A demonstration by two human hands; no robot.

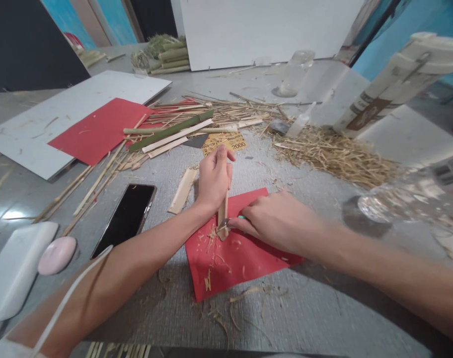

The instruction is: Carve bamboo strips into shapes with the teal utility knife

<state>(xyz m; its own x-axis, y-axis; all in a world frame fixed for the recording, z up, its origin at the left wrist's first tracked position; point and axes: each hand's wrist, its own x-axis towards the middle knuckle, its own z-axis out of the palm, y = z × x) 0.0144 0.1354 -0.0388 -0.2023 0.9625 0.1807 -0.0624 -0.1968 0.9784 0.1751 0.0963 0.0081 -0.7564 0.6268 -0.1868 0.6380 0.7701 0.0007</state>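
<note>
On a grey tabletop (293,313), a person's left hand (213,180) grips the far end of a wooden strip (222,211) over a red sheet (245,271). The right hand (273,221) holds a knife (242,217), its blade (224,225) at the strip's near end. Shavings (207,281) dot the sheet. A phone (127,214) lies to the left, sticks (170,132) on the far side, straw (334,154) to the right.

White sleeve (14,350) is ending at the left forearm (137,263); white cable (68,301) is crossing it.
At the lower left corner of the view, the white sleeve is showing only a small section of pale fabric. The white cable is appearing thin and smooth, forming a shallow curve over the bare left forearm. The right forearm (375,271) is also showing bare, both forearms narrowing toward bare left hand (214,181) and right hand (276,221).
</note>
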